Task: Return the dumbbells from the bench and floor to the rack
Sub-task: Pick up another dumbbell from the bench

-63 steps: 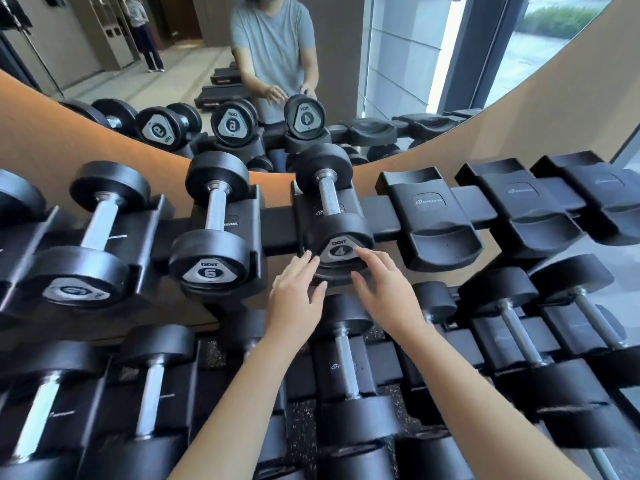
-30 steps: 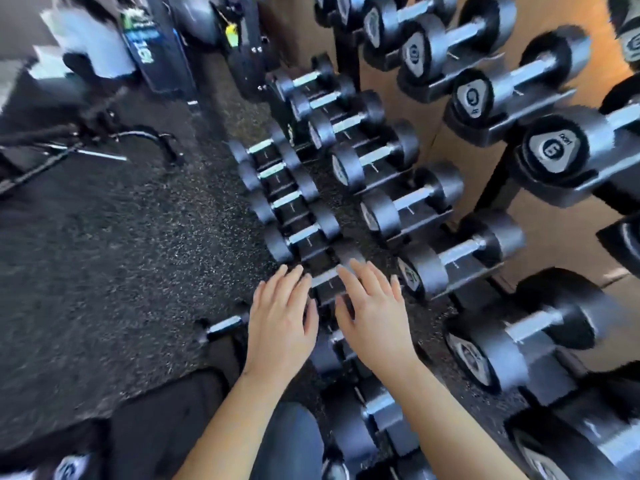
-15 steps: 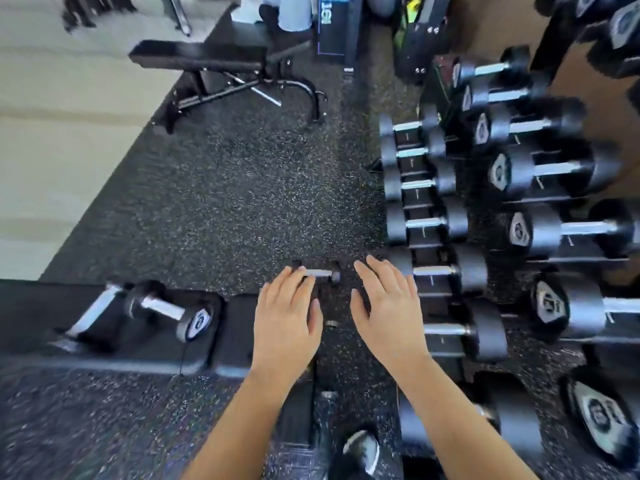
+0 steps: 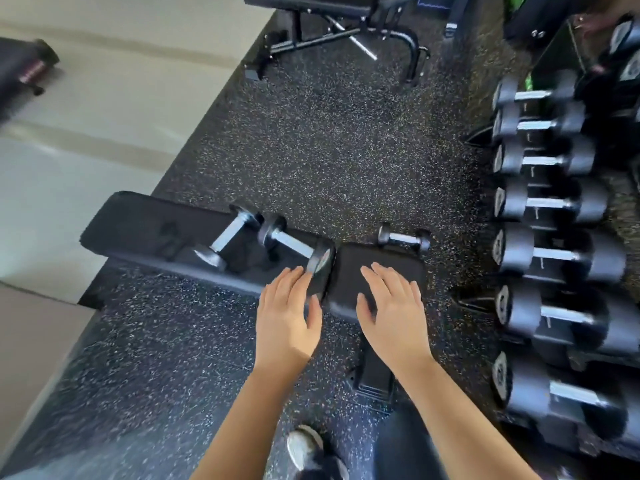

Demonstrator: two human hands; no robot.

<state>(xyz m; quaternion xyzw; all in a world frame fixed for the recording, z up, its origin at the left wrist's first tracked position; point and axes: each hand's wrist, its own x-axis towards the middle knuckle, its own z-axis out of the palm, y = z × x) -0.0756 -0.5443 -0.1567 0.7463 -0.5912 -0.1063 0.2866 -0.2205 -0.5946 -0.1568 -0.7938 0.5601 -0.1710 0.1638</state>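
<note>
View: looking down from head height onto a gym floor; the edges of the frame are a little blurred.
Left hand (image 4: 287,313): low centre of the frame, palm down, fingers straight and loosely spread, holding nothing. Its fingertips reach the near end of a dumbbell; contact cannot be told.
Right hand (image 4: 391,313): just right of the left one, also flat, spread wide and holding nothing, over the right end of the table.
Table (image 4: 145,226): a black padded gym bench, lying across the middle of the frame from centre left to centre.
Near dumbbell (image 4: 294,245): small, black ends with a steel handle, lying on the table pad at centre, angled toward the left hand.
Far dumbbell (image 4: 228,233): same kind, on the table just left of the first, angled the other way.
Floor dumbbell (image 4: 403,239): small, lying on the floor just beyond the table's right end, above the right hand.
Rack (image 4: 476,301): down the right edge of the frame, its low row filled with larger racked dumbbells (image 4: 554,256) side by side.
Floor (image 4: 329,150): dark speckled rubber; a pale smooth floor (image 4: 86,116) fills the upper left.
Second bench (image 4: 332,15): black, at top centre.
Shoe (image 4: 304,445): grey toe at bottom centre.
</note>
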